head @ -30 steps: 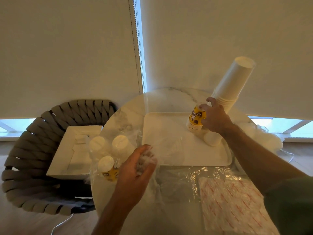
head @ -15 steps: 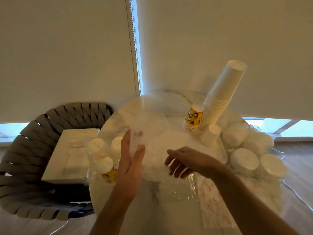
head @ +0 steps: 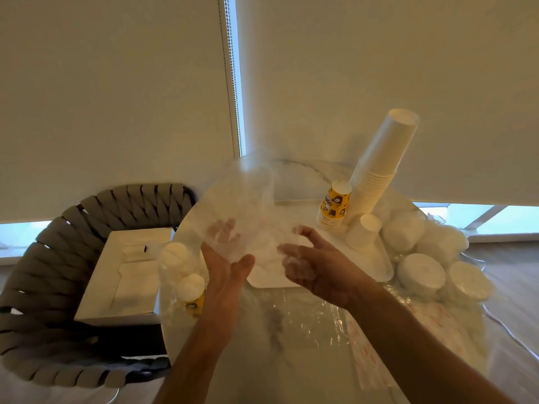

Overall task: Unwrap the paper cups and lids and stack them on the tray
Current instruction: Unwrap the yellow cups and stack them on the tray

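Clear plastic wrap point(head: 248, 211): raised over the near-left part of the white tray point(head: 379, 266), held between both hands; left hand point(head: 226, 258) behind the film with fingers extended and thumb pressed to it, right hand point(head: 315, 263) at its right edge with fingers curled, film blurred, so its grip cannot be told. Tray's far-right corner: tall leaning stack of white paper cups point(head: 379, 176), short yellow printed cup stack point(head: 334, 207), small inverted white cup point(head: 364, 230). Wrapped lid stacks point(head: 420, 274) at the tabletop's right edge; wrapped cups point(head: 186, 275) at its left edge.
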A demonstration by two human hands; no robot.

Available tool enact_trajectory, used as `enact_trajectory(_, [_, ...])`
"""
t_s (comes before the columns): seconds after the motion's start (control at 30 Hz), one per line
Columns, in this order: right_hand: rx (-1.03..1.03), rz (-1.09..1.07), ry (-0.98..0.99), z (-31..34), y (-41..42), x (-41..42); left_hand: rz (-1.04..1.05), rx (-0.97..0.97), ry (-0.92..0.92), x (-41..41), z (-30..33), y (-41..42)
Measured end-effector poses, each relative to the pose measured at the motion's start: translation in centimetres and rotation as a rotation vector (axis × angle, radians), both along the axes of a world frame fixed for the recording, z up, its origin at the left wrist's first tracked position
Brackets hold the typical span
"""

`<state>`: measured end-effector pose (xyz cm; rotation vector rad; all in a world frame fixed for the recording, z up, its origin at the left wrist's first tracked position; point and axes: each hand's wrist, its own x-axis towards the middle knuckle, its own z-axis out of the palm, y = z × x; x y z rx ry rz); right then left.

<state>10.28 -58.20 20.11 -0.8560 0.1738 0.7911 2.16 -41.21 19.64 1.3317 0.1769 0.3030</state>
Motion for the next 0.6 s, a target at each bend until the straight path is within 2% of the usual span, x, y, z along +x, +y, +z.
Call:
enact_trajectory(0.13, [-0.148, -0.024, -0.26, 0.8, -1.2, 0.4, 0.037, -0.047, -0.016, -0.1, 0.8, 2.0])
enact_trajectory(0.27, [-0.356, -0.027, -0.537, 1.9, -2.0, 1.0, 0.071, -0.24, 0.034, -0.1, 3.2, 3.8])
enact_trajectory(0.33, [-0.41, -0.047, -0.612, 2.4, -2.2, 1.1, 0.063, -0.26, 0.042, -0.1, 3.6, 4.9])
enact_trajectory(0.5, [-0.446, -0.086, -0.709, 3.1, -2.3, 1.1, 0.034, 0.057, -0.003, 0.4, 3.6, 6.7])
enact_trajectory(0.6, [-0.482, -0.096, -0.741, 3.1, -1.9, 0.9, 0.007, 0.159, -0.038, 0.8, 4.4, 7.1])
